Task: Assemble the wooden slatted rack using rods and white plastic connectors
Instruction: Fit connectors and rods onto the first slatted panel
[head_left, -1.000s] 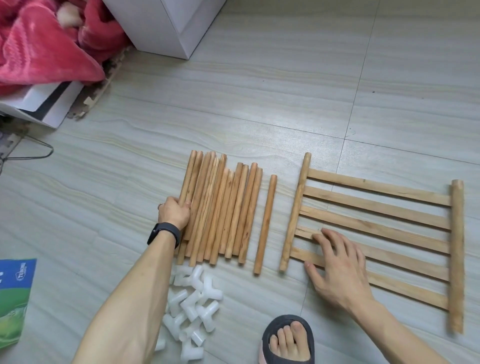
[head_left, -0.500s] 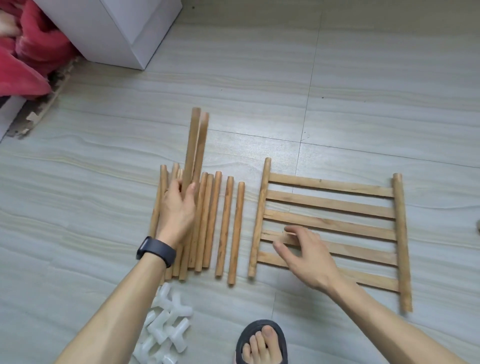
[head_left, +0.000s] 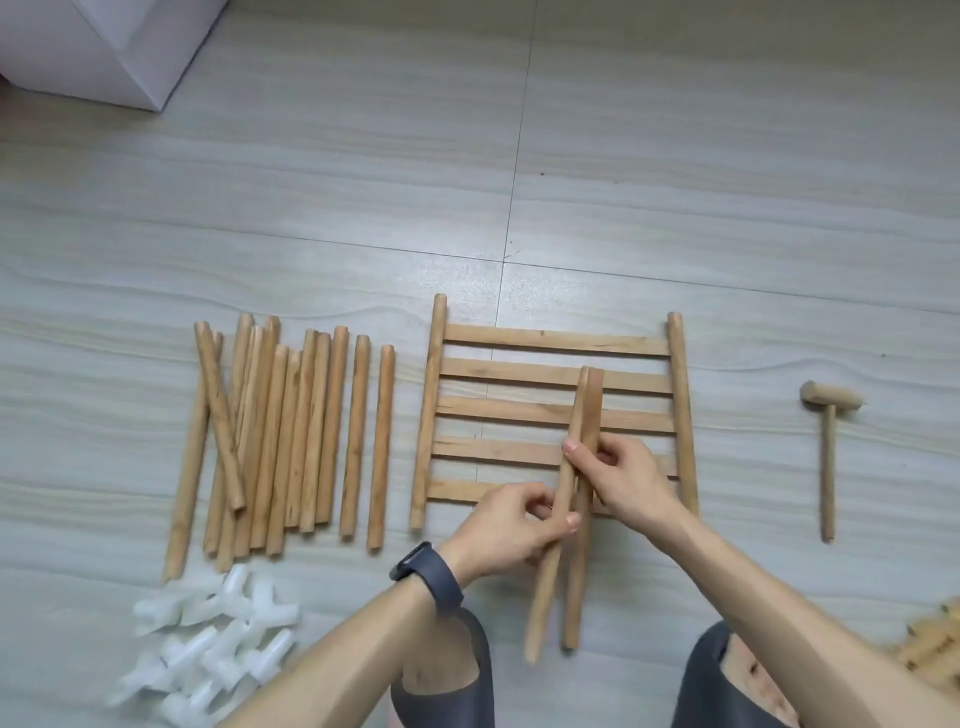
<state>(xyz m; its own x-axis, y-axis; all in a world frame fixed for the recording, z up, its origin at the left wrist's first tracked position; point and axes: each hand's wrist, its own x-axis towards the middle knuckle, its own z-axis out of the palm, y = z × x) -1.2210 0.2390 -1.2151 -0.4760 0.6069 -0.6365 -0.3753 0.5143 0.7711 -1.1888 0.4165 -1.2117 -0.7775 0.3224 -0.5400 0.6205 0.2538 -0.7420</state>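
Floor tiles (head_left: 675, 208) carry one five-slat panel (head_left: 545, 343); above it, your left hand (head_left: 514, 535) and right hand (head_left: 623, 478) grip two rods (head_left: 587, 405); one mallet (head_left: 828, 457) lies at 3 o'clock.

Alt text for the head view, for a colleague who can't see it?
The left hand and right hand hold two wooden rods together over a slatted wooden panel on the floor. Loose rods and white plastic connectors lie to its left, a wooden mallet to its right.
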